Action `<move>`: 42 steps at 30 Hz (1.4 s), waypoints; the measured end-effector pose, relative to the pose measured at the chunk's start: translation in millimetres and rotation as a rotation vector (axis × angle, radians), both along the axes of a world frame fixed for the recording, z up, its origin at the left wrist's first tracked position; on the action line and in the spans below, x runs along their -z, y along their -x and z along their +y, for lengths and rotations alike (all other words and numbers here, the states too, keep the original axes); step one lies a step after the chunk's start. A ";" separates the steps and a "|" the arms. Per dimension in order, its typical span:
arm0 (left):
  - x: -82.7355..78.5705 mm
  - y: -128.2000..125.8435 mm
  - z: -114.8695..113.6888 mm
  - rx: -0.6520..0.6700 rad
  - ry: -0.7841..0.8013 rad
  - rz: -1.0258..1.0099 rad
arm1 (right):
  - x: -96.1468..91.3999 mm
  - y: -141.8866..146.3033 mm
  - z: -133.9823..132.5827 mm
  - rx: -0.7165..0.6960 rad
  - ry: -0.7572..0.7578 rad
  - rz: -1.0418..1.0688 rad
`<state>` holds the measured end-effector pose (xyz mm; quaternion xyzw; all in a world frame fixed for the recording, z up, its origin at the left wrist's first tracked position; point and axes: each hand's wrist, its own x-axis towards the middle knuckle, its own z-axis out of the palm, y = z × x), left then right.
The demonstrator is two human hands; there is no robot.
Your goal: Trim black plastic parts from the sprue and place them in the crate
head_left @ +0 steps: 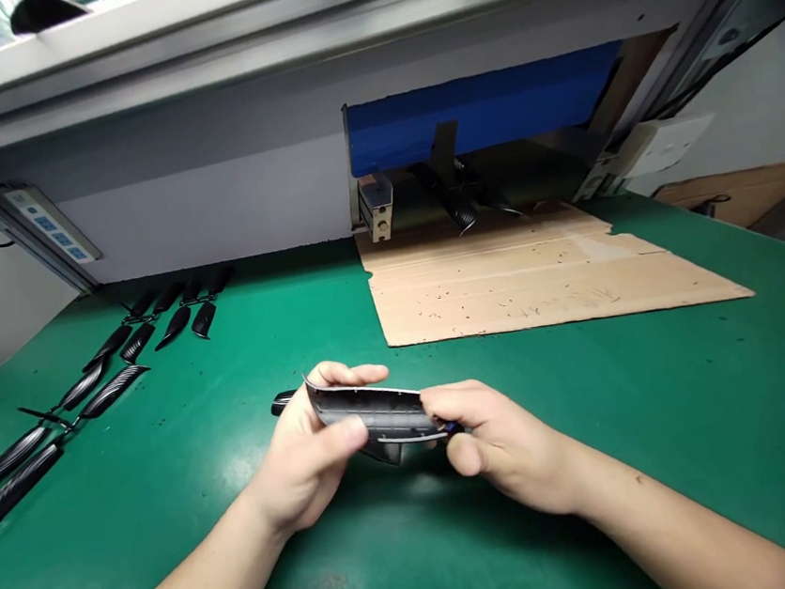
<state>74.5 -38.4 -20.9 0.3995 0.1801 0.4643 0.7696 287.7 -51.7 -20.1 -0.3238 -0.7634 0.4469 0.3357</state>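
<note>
Two hands hold one grey plastic part [378, 414] just above the green counter [591, 423]. The left hand [304, 456] grasps its pointed end, thumb on the near face; the right hand [501, 443] pinches the other end, where something small and dark blue shows at the fingertips. A row of dark ribbed pieces [91, 386] lies well apart to the left, seemingly finished. A sheet of cardboard [538, 268] lies beyond, bare. This part looks mid-handling, not yet set down.

A factory assembly bench: green work mat [176, 508], rows of identical black plastic parts [91, 386] at nine o'clock, cardboard sheet [539, 278] at one o'clock, metal-framed shelf [264, 35] overhead at twelve
</note>
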 end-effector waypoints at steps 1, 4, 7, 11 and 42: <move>-1.4 2.2 3.1 -0.032 0.043 -0.005 | -1.0 -1.9 0.9 0.036 0.018 0.023; -3.2 3.4 9.1 -0.151 0.171 -0.033 | 0.5 -1.9 3.0 0.153 -0.010 0.029; -2.8 0.0 9.8 -0.191 0.211 0.030 | 4.5 0.6 3.8 0.270 -0.132 -0.024; -1.6 1.9 10.0 -0.335 -0.023 0.221 | 6.2 -0.9 2.2 0.442 -0.404 -0.055; -19.2 36.2 35.5 -0.539 0.076 0.157 | 2.4 -9.5 1.4 0.390 -0.293 -0.067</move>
